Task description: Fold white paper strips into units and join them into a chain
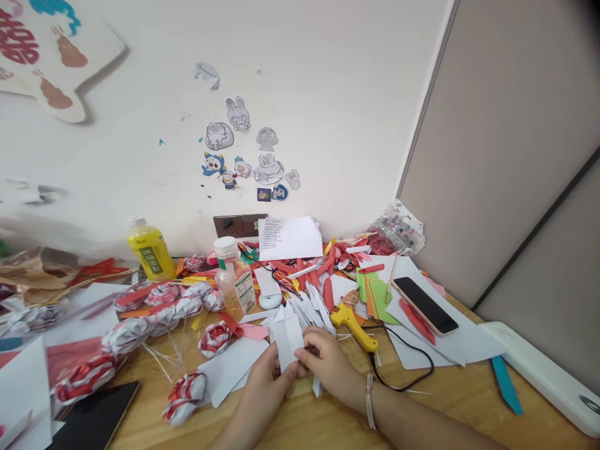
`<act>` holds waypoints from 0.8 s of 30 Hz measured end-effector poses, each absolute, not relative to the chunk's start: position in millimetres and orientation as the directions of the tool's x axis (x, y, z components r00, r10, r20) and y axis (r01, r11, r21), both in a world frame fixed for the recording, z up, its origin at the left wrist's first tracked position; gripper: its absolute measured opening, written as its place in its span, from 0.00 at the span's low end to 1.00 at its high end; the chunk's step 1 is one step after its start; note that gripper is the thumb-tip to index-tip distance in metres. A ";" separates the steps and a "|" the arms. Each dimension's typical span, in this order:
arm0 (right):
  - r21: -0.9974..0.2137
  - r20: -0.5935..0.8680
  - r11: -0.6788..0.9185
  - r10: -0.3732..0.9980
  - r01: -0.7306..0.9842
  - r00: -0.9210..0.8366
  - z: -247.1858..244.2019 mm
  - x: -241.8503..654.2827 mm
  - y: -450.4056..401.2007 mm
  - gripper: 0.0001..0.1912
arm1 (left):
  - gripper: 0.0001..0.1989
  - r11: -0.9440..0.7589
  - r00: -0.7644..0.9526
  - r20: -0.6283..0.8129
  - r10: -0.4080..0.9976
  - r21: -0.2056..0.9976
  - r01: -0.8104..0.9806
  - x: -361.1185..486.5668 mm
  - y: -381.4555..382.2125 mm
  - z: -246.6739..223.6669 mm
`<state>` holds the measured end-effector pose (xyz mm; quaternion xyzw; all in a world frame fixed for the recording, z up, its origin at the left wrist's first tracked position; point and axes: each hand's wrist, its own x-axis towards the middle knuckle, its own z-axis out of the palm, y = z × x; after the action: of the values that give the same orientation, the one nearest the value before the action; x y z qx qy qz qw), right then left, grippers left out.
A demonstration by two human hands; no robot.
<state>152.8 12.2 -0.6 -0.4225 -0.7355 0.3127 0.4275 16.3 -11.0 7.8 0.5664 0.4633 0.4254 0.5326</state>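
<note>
A small piece of white paper [288, 337] with a lengthwise crease is held between my two hands above the table's front part. My left hand [272, 375] pinches its lower left edge. On its right side, my right hand [323, 353] grips the same paper with thumb and curled fingers. Just beyond lies a heap of folded white paper strips [309, 307]. To the right of my right hand rests a yellow hot glue gun [354, 326] with a black cord. A red-and-white paper rose [215, 339] sits left of the paper.
Several more paper flowers [187, 395], a yellow-capped drink bottle [150, 250] and a clear jar [234, 281] stand or lie to the left. A phone [425, 305] rests on white sheets at right. A dark tablet [96, 415] lies front left; a white wall rises behind.
</note>
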 end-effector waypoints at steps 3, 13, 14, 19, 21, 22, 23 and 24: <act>-0.818 0.363 0.452 0.886 0.355 -0.289 3.0 153.6 11.4 0.13 | 0.09 0.001 0.206 -0.010 0.978 0.999 0.043 16.7 -10.6 6.9; -0.807 0.400 0.486 0.867 0.334 -0.296 -0.1 151.7 12.7 0.09 | 0.13 0.012 0.172 -0.021 0.985 0.998 0.056 15.0 -9.6 6.5; -0.810 0.397 0.484 0.869 0.332 -0.296 -0.2 151.8 12.8 0.09 | 0.13 0.012 0.171 -0.022 0.985 0.998 0.058 15.2 -9.7 6.7; -0.809 0.398 0.484 0.868 0.332 -0.297 -0.6 152.5 12.7 0.09 | 0.12 0.018 0.168 -0.030 0.985 0.998 0.067 15.3 -8.3 6.3; -0.804 0.399 0.489 0.866 0.340 -0.301 -1.1 152.4 12.6 0.09 | 0.11 0.021 0.165 -0.033 0.986 0.997 0.076 15.1 -7.6 6.0; -0.801 0.400 0.491 0.865 0.344 -0.303 -1.3 152.2 12.6 0.09 | 0.11 0.022 0.162 -0.035 0.986 0.997 0.080 15.0 -7.5 6.0; -0.799 0.400 0.492 0.864 0.347 -0.304 -1.5 152.1 12.6 0.09 | 0.11 0.023 0.159 -0.037 0.987 0.996 0.085 14.8 -7.4 6.0; -0.797 0.400 0.492 0.864 0.349 -0.305 -1.6 152.0 12.7 0.09 | 0.11 0.024 0.156 -0.038 0.987 0.996 0.090 14.5 -7.5 6.0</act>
<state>152.0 12.7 -1.6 -0.4047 -0.7498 0.3002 0.4289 14.5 -7.5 6.0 0.5517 0.4882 0.4287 0.5230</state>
